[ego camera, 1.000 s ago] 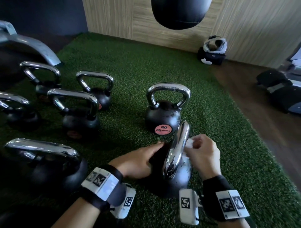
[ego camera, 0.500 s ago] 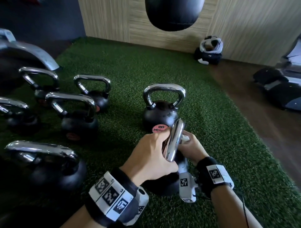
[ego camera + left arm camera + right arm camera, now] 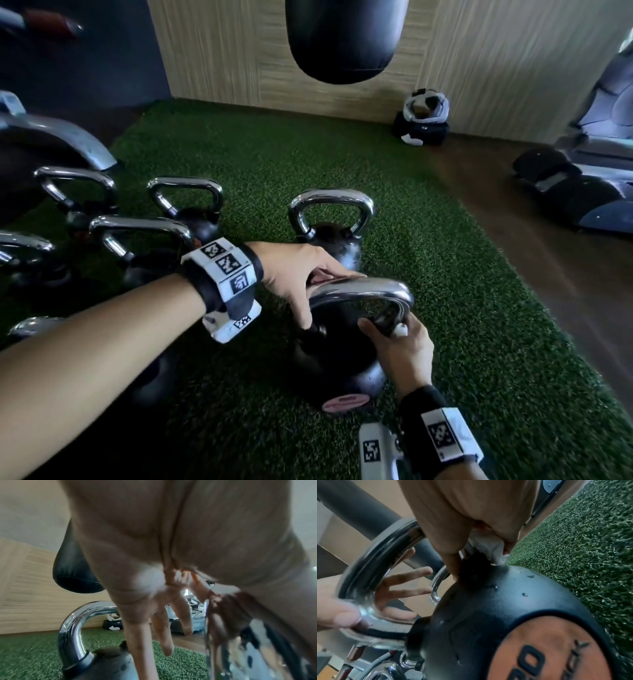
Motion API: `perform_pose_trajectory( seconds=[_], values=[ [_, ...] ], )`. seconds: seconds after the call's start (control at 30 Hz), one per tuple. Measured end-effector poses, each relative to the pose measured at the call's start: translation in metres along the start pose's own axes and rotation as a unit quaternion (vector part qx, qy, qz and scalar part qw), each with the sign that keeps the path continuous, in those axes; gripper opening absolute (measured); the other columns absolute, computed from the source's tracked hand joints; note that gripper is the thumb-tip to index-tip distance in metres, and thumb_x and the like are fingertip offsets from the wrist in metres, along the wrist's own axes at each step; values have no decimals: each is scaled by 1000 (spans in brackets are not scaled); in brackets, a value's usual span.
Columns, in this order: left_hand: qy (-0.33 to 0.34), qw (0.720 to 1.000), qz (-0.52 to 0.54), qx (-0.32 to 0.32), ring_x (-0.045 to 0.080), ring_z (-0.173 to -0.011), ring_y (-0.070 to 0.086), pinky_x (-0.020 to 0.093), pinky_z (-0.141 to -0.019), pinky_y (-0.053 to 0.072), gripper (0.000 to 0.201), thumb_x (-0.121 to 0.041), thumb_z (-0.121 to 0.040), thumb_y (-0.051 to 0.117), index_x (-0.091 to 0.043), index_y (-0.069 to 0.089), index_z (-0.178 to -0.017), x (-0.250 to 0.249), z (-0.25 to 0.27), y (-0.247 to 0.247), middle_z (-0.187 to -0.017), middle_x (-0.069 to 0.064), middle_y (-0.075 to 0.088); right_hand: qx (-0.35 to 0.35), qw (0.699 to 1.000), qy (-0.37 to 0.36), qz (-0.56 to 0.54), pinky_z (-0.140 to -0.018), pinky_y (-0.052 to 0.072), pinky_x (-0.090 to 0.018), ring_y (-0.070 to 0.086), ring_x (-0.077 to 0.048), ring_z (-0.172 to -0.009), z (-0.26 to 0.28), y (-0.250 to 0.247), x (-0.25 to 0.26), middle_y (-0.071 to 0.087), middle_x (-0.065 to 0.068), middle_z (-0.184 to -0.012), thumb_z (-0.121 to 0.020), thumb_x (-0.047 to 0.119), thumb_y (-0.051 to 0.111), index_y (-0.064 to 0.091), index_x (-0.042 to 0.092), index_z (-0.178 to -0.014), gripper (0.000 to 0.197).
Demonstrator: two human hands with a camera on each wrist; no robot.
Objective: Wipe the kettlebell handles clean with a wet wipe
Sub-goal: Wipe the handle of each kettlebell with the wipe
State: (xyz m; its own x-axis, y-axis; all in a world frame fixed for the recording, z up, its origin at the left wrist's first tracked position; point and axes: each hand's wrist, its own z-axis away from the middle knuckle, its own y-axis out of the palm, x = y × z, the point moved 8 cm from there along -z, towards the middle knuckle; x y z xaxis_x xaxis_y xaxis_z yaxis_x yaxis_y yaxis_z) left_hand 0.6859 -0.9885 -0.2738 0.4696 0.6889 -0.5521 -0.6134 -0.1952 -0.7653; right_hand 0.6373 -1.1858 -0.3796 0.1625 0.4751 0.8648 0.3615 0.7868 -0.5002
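Note:
A black kettlebell (image 3: 339, 359) with a pink label lies tilted toward me on the green turf (image 3: 462, 325). Its chrome handle (image 3: 359, 291) runs left to right. My left hand (image 3: 294, 274) rests over the handle's left corner, thumb down the left leg. In the right wrist view its fingers (image 3: 406, 577) are straight and spread behind the handle (image 3: 373, 563). My right hand (image 3: 404, 349) grips the handle's right leg near the ball, with a white wet wipe (image 3: 400, 330) bunched under the fingers. That wipe (image 3: 488, 547) sits against the kettlebell (image 3: 496, 615) where the leg meets it.
Another kettlebell (image 3: 329, 240) stands upright just behind. Several more kettlebells (image 3: 147, 246) crowd the left side. A black punching bag (image 3: 342, 41) hangs ahead. Dark wooden floor (image 3: 548, 274) borders the turf on the right, with gear (image 3: 423, 116) by the wall.
The kettlebell has turned so its handle lies crosswise and its label faces me. My left hand shifted to the left corner and straightened its fingers. The right hand with the wipe slid down the right leg.

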Motion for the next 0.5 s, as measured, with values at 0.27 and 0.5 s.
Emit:
perform_pose_trajectory(
  seconds=[0.27,0.5],
  values=[
    [1,999,-15,34,22,-117,67,37,-101,54,109,-18,-61,95,-67,38,-140,6,-5,-1,-120,4,74,-22,999,30,-21,-80,46,-30,60,-22,-85,8,-1,-6,61,9,-80,-72,37,91,69,25,-87,29],
    [17,999,0,33,-2,-113,66,15,-94,52,105,-3,-65,92,-43,44,-150,0,-5,-2,-126,-7,71,-13,999,-5,32,-77,46,-30,63,-21,-86,14,-7,-3,70,4,-89,-73,41,90,71,21,-96,36]
  ],
)
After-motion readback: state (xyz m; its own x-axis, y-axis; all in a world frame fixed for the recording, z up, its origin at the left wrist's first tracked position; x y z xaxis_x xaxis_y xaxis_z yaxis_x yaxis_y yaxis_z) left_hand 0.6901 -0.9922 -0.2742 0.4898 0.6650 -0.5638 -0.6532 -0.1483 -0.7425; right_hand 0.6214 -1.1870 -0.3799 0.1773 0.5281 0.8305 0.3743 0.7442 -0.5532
